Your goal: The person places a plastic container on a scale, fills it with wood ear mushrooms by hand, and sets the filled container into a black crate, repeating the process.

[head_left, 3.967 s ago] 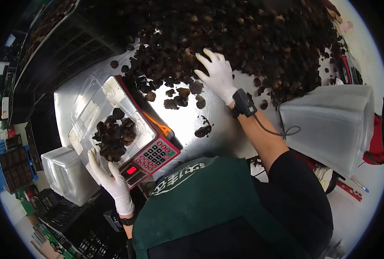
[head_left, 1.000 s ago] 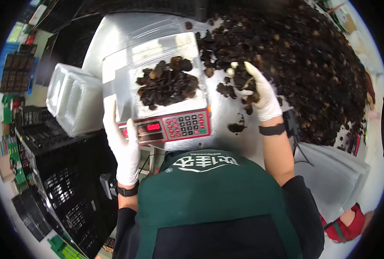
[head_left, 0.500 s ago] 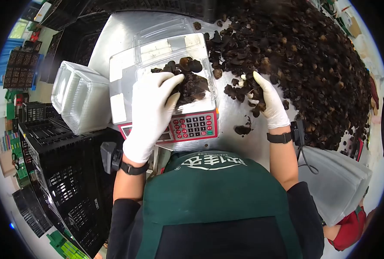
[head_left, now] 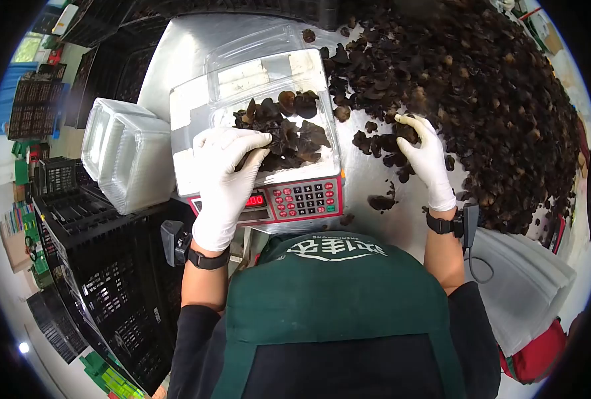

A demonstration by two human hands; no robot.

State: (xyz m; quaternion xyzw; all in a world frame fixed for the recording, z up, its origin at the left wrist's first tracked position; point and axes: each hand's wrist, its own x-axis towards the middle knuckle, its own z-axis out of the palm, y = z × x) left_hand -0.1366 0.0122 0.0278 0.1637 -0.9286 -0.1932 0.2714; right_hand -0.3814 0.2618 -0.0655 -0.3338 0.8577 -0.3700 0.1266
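Observation:
Dark wood ear mushrooms (head_left: 298, 139) lie in a clear plastic box (head_left: 219, 110) on a scale (head_left: 183, 159) with a red keypad panel. My left hand (head_left: 229, 159), in a white glove, reaches over the box's near left side, its thumb and fingers closed on some of these mushrooms. To the right of the scale, my gloved right hand (head_left: 425, 153) curls its thumb and fingers round a wood ear piece (head_left: 408, 133) at the edge of a big heap (head_left: 461, 80). Several loose pieces (head_left: 375, 141) lie beside its fingertips. Red digits glow on the display (head_left: 254, 200), partly covered by my left wrist.
Stacked clear boxes (head_left: 126, 156) stand left of the scale. Black crates (head_left: 102, 286) are piled at the left, with more beyond the metal table (head_left: 189, 40). A plastic-wrapped stack (head_left: 518, 286) sits at the lower right, near a red garment (head_left: 541, 352).
My right hand's fingers have turned and drawn in round a piece, while the pieces near them have shifted. My left hand has moved slightly left and down. The display now shows.

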